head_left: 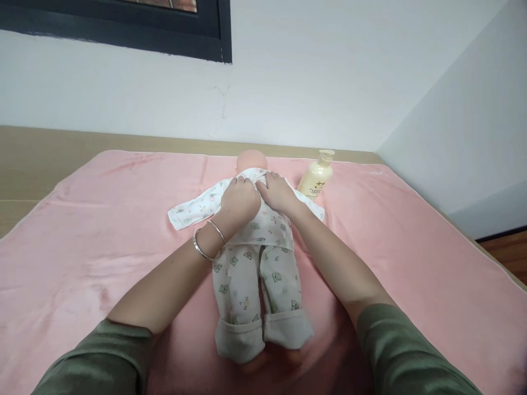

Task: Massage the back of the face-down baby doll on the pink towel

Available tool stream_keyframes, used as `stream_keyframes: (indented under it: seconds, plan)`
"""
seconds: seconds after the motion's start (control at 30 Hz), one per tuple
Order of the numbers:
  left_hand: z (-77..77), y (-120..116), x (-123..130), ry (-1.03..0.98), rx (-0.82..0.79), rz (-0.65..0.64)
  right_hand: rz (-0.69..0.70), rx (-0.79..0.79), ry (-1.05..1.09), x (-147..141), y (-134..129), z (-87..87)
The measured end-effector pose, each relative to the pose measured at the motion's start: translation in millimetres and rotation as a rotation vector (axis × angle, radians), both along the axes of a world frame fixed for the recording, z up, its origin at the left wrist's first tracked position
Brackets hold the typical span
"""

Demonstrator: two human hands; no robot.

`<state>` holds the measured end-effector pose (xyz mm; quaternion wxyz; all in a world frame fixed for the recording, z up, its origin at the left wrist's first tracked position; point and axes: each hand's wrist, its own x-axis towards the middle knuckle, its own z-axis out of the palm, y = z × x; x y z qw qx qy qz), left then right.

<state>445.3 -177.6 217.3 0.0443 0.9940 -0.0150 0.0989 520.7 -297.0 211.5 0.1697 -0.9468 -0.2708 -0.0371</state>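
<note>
A baby doll (252, 160) lies on a pink sheet, its bare, smooth head away from me and no face showing. It wears a white printed long-sleeved top (267, 233) and white trousers (236, 280) with bear prints and folded cuffs. My left hand (242, 200), with silver bangles at the wrist, rests closed on the upper part of the top. Whatever its curled fingers may hold is hidden. Beside it, my right hand (279, 192) lies flat on the top, thumb apart from the fingers. The doll's sleeves spread out to both sides.
Just past my right hand stands a pale yellow pump bottle (317, 175). The pink sheet (123, 219) covers a wooden surface (37, 159). A white wall (308, 82) with a dark window frame (123, 27) rises behind, and another wall borders the right.
</note>
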Motion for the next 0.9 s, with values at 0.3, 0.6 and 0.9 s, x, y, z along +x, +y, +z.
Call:
stream_keyframes:
  seconds: [0.3,0.6,0.9]
  plan:
    - [-9.9,33,27,0.024,-0.397,0.177,0.049,-0.161,-0.118,-46,14,6.1]
    - [1.9,-1,-3,-0.044,-0.011,0.052,0.030,0.092,0.096,4,-6,4.3]
    - [2.0,15,12,0.021,-0.274,0.112,-0.012,-0.081,-0.031,-15,4,4.2]
